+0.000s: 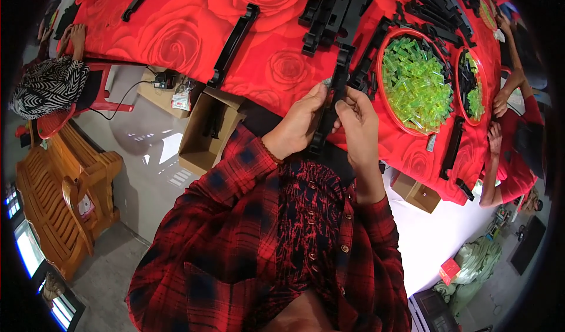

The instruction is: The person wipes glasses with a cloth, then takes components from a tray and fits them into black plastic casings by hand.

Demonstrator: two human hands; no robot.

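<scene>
A long black plastic strip (342,67) with notched ends is held upright over the table's near edge. My left hand (299,120) grips it from the left, its thumb beside a small greyish piece that I cannot make out well. My right hand (360,120) is closed on the strip's right side, thumb and fingertips pressed against it; whether they also pinch something small is hidden. Right of my hands stands a red-rimmed bowl (380,88) heaped with small yellow-green translucent pieces. A single black strip (233,46) lies on the red cloth to the left.
Stacked black strips (335,14) lie ahead on the rose-printed tablecloth (288,67), with more piled far right. A second bowl (458,79) holds black and green pieces. Co-workers sit at both table ends. An open cardboard box (197,155) and wooden bench (65,179) stand left.
</scene>
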